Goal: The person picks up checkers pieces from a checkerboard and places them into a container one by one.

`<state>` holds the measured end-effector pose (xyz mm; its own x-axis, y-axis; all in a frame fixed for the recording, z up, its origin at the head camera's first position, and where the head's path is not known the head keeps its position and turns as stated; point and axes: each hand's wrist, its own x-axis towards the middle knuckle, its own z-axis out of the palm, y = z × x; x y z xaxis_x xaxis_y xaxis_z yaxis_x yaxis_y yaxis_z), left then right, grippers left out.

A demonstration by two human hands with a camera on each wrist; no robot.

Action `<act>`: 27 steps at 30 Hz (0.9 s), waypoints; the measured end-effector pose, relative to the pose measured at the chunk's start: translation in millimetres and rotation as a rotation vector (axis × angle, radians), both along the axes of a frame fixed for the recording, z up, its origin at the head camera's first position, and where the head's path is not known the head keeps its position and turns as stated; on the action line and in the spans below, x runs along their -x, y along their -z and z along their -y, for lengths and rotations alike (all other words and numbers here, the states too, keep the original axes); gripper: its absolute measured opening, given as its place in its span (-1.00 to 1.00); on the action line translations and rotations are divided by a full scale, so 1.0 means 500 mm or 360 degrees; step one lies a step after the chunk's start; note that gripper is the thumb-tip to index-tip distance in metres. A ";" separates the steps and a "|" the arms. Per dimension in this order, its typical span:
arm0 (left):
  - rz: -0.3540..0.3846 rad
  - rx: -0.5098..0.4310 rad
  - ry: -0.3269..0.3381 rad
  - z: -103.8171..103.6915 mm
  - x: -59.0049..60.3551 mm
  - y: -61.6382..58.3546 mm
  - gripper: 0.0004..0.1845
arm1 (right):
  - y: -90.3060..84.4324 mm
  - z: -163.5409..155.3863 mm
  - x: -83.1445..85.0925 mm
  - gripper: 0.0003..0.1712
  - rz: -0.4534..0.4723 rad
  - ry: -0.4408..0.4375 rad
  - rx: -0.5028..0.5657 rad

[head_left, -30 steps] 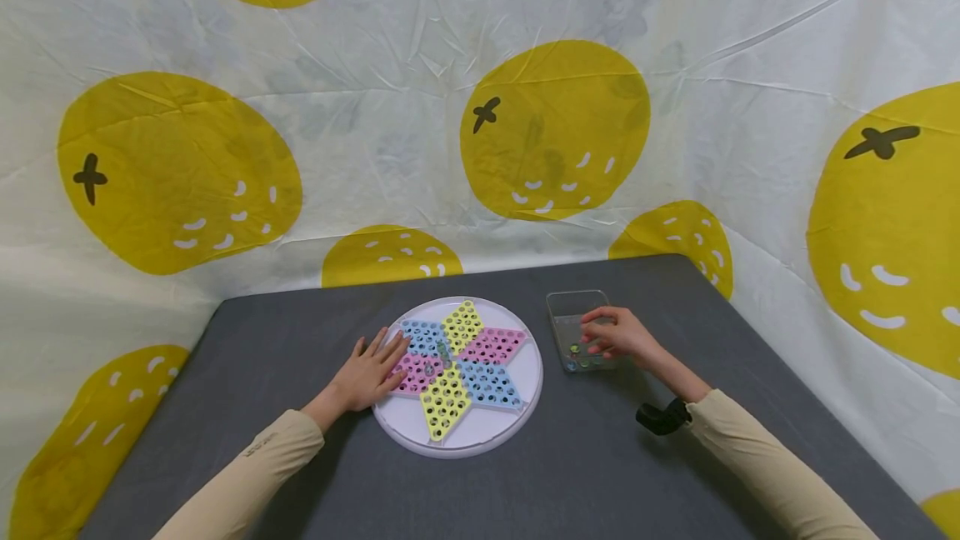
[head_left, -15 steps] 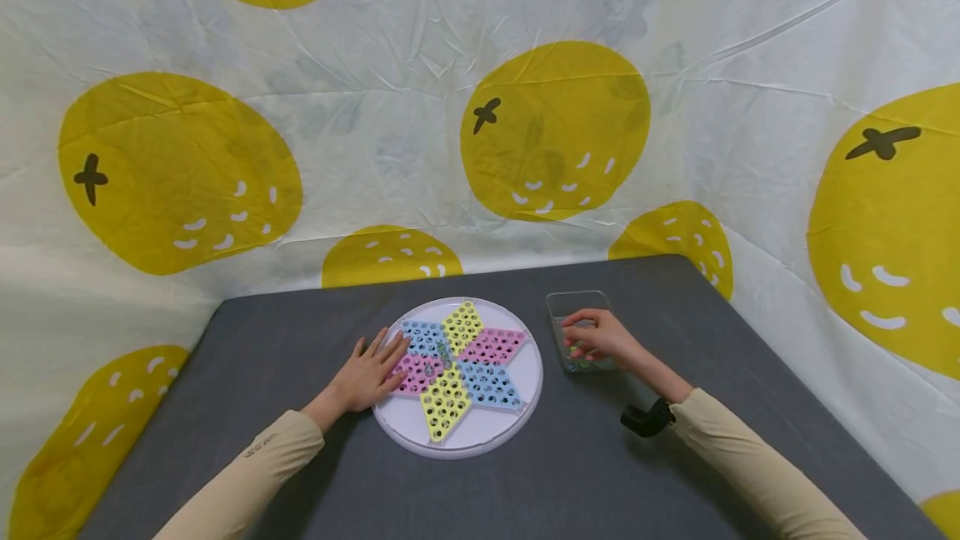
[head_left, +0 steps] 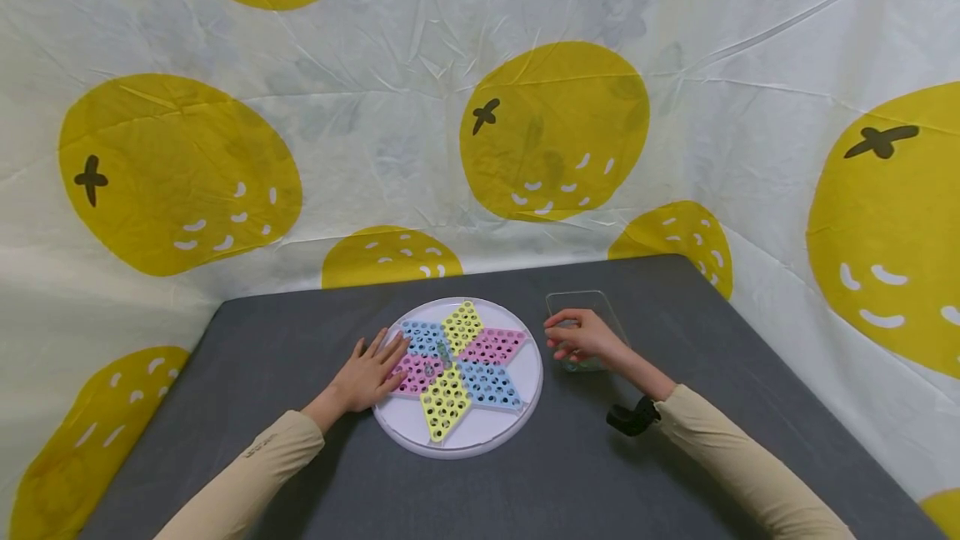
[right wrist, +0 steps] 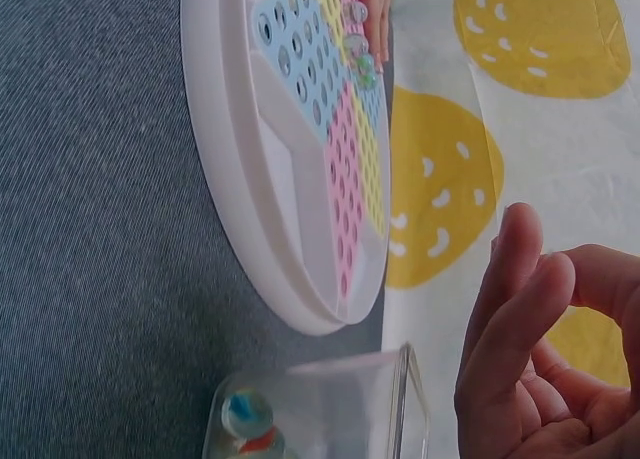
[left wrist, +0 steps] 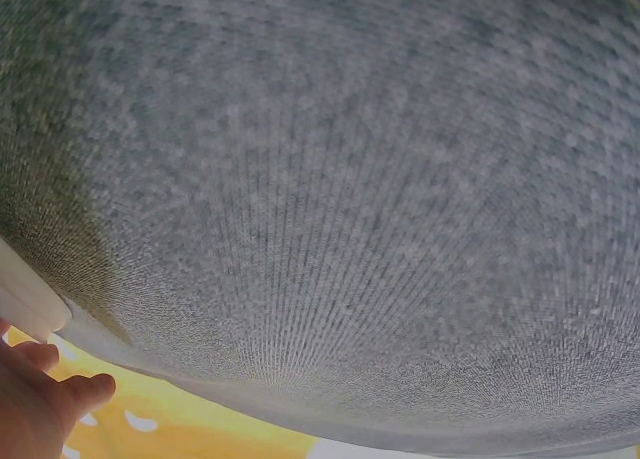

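Marbles (right wrist: 246, 415), glassy and round, in clear box (head_left: 592, 304).

The head view looks forward and down from above the grey table (head_left: 525, 482), taking in both arms and the round board (head_left: 457, 375). The left wrist view sits very close to the tabletop (left wrist: 330, 179) (mostly cloth weave). The right wrist view, turned sideways, shares the board (right wrist: 270, 179) and clear box (right wrist: 340, 399) with the head view
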<state>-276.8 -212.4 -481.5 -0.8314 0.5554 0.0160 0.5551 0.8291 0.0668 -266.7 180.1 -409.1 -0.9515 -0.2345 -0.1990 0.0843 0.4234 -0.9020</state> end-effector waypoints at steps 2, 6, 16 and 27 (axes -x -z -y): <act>-0.0005 -0.0005 0.0004 0.001 0.001 0.003 -0.34 | 0.001 0.006 0.002 -0.62 0.0003 0.0001 0.0005; -0.0026 0.0008 0.0008 0.002 0.004 0.007 -0.34 | 0.003 0.018 0.003 -0.63 -0.0005 -0.0034 0.0019; -0.0031 0.0036 0.0014 0.002 0.005 0.005 -0.34 | 0.006 0.054 0.008 -0.57 0.0010 -0.0111 0.0024; -0.0026 0.0053 -0.0002 0.001 0.003 0.005 -0.34 | 0.006 0.111 0.015 -0.63 -0.0013 -0.0166 -0.0027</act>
<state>-278.6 -213.1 -484.2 -0.8320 0.5546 0.0114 0.5547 0.8315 0.0301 -274.5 124.7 -412.2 -0.9237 -0.3291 -0.1960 0.0315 0.4448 -0.8951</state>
